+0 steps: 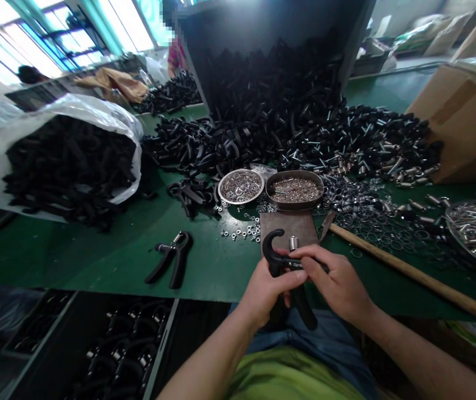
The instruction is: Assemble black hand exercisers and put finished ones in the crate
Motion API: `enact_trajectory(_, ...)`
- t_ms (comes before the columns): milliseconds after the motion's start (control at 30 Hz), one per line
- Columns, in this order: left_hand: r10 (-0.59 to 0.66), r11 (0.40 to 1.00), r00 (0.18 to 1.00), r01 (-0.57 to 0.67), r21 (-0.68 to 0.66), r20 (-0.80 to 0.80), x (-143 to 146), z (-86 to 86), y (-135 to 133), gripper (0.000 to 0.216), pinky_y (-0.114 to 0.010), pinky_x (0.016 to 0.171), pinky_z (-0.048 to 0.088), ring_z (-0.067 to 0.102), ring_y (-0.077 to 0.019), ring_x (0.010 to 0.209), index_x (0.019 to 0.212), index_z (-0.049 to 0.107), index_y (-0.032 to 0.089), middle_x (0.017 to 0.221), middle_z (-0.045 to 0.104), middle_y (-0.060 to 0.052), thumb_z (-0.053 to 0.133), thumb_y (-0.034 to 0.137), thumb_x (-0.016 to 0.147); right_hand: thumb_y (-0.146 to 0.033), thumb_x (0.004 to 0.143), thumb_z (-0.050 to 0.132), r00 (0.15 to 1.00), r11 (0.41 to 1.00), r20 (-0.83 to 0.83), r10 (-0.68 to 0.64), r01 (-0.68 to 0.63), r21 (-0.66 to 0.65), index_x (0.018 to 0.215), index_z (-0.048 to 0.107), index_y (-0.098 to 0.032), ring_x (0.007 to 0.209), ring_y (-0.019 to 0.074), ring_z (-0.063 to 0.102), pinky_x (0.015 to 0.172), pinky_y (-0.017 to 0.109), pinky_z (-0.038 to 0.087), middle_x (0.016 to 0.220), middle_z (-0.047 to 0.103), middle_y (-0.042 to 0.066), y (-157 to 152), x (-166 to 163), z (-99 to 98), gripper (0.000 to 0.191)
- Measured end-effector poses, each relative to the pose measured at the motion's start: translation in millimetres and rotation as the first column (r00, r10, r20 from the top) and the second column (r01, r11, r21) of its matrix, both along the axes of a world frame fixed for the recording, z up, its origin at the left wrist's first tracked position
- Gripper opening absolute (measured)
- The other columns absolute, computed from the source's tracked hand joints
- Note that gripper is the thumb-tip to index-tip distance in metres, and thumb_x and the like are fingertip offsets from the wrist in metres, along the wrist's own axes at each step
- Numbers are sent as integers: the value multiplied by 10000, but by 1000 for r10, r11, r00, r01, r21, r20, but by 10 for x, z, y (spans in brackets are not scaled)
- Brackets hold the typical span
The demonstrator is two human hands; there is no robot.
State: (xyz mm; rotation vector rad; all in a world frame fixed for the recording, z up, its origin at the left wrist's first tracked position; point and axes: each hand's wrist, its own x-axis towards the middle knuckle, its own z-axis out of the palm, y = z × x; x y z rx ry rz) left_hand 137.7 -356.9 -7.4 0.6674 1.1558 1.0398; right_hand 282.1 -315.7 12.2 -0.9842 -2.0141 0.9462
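Both my hands hold a black hand-gripper part (277, 255) with a hooked top and a small metal spring at its head, just above the near edge of the green table (96, 250). My left hand (265, 289) wraps round its handle from the left. My right hand (337, 280) pinches its upper part from the right. Its black handles hang down toward my lap. A brown metal block (290, 225) lies right behind it.
A finished black hand gripper (173, 258) lies to the left. Two metal bowls (241, 186) (295, 190) hold rings and small parts. A wooden-handled hammer (404, 269) lies to the right. Heaps of black handles (287, 122), a white sack (66, 155), a cardboard box (466, 116) and a crate (121, 344) surround them.
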Motion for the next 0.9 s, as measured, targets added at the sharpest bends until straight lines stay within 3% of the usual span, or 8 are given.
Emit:
enact_trajectory(100, 79, 997, 992, -81, 10, 103, -78, 9, 46, 589, -161, 391, 349, 422, -40, 446, 1129, 482, 173, 726, 523, 37, 751, 339, 632, -247, 889, 458, 994, 981, 13, 107, -107, 161, 1051, 585, -195, 893, 170, 628, 780, 277, 481, 957, 667, 63, 67, 38, -36, 212)
enact_trajectory(167, 90, 995, 992, -92, 23, 89, -119, 15, 63, 715, -161, 413, 369, 444, -48, 474, 1239, 423, 209, 751, 535, 36, 764, 305, 618, -252, 875, 477, 999, 971, 0, 47, -46, 235, 997, 576, -195, 824, 173, 619, 742, 292, 476, 889, 649, 64, 74, 49, -107, 167)
enact_trajectory(367, 282, 944, 908, -207, 255, -309, -254, 52, 113, 1017, -265, 716, 492, 582, -163, 837, 1401, 240, 306, 1141, 555, -39, 804, 232, 558, -364, 934, 372, 998, 957, 59, -26, 42, -287, 1069, 470, -203, 407, 112, 465, 406, 218, 340, 477, 456, -82, 60, -21, -250, 232)
enact_trajectory(433, 241, 954, 926, -170, 249, -290, -287, 56, 129, 1047, -300, 781, 489, 583, -184, 901, 1419, 185, 323, 1198, 536, -42, 795, 224, 573, -340, 928, 386, 996, 982, 94, -6, 23, -186, 1052, 481, -203, 466, 118, 511, 453, 226, 389, 539, 509, -57, 99, -36, -243, 208)
enact_trajectory(500, 205, 963, 955, -158, 217, -215, -289, 51, 132, 1007, -308, 809, 483, 584, -191, 932, 1411, 197, 323, 1210, 537, -39, 775, 213, 594, -286, 904, 428, 996, 995, 85, -19, 10, 96, 1005, 502, -208, 633, 143, 587, 578, 260, 461, 711, 596, 11, 146, -43, -251, 148)
enact_trajectory(600, 195, 966, 969, -163, 201, -154, -250, 32, 117, 903, -293, 831, 473, 567, -200, 997, 1370, 275, 302, 1240, 524, -39, 750, 196, 609, -229, 870, 461, 1000, 915, 5, -2, 0, 403, 956, 500, -218, 728, 165, 598, 650, 288, 484, 804, 602, 45, 174, -71, -315, 95)
enact_trajectory(800, 333, 926, 892, -249, 283, -305, -236, 28, 107, 876, -212, 629, 484, 583, -130, 779, 1329, 302, 300, 1200, 523, -44, 766, 231, 589, -219, 921, 393, 995, 995, -54, -88, 91, 49, 1023, 445, -214, 569, 109, 571, 513, 212, 441, 701, 582, -17, 126, -156, -362, 115)
enact_trajectory(900, 218, 973, 957, -197, 120, -191, -232, 74, 104, 874, -157, 409, 371, 471, -59, 473, 1352, 260, 305, 880, 606, 4, 731, 257, 617, -205, 881, 459, 1000, 925, 16, -4, -3, 381, 950, 480, -202, 604, 128, 574, 550, 242, 438, 716, 591, 8, 223, -116, -285, 73)
